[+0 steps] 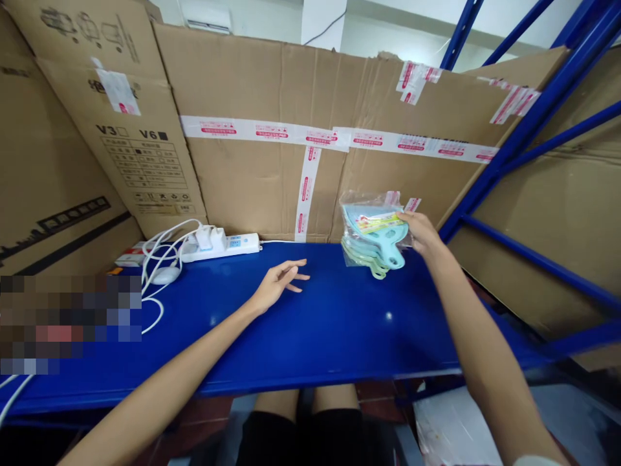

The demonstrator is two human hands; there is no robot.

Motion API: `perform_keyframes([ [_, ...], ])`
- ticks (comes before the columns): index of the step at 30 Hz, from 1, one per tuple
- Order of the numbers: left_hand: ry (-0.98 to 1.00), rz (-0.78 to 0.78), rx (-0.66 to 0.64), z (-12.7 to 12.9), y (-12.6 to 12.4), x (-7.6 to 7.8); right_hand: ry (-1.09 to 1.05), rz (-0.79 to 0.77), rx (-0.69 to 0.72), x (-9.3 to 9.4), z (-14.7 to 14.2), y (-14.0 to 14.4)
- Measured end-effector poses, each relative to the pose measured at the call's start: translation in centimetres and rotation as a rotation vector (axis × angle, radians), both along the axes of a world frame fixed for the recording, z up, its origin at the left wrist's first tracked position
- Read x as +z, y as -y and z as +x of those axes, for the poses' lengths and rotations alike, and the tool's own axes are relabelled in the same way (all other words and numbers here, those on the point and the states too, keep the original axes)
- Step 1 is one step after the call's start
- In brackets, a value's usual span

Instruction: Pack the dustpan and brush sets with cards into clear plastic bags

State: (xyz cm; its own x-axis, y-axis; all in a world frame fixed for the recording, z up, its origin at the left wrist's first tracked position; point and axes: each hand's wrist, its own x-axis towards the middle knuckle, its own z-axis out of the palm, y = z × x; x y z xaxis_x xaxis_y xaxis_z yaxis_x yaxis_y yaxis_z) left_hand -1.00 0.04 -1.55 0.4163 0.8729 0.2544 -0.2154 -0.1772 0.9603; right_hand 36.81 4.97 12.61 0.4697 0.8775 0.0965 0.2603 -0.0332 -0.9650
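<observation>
Scoop pack (pixel 376 236): far right on the surface (pixel 339 323), handles pointing near-right, grasped by right hand (pixel 423 233); left hand (pixel 279 283) released, resting well left.

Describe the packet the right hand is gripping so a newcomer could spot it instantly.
On the blue shelf, before the taped cardboard wall, the right hand grips a clear plastic packet. It holds stacked pale blue and green scoops, unlike the white power strip further left.

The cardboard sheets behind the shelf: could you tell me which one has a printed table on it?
The leaning cardboard sheet at left, marked V3 and V6; the wide taped sheet beside it has none.
</observation>
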Motion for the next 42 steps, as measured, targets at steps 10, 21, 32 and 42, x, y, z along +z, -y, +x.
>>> perform_keyframes([
  [10, -0.067, 0.036, 0.025, 0.8, -2.3, -3.9, 0.482, -0.32, -0.229, -2.1, 1.8, -4.2],
  [21, -0.131, 0.086, 0.016, 0.3, -2.5, -4.2, 1.085, -0.433, -0.145, 0.6, -0.6, -0.7],
  [32, -0.116, 0.074, 0.023, 0.4, -2.4, -4.2, 1.254, -0.184, -0.132, -8.2, -4.2, 9.3],
  [42, -0.141, 0.052, -0.011, 0.2, -2.9, -4.4, 0.793, -0.444, 0.146, -7.3, 0.8, 4.6],
])
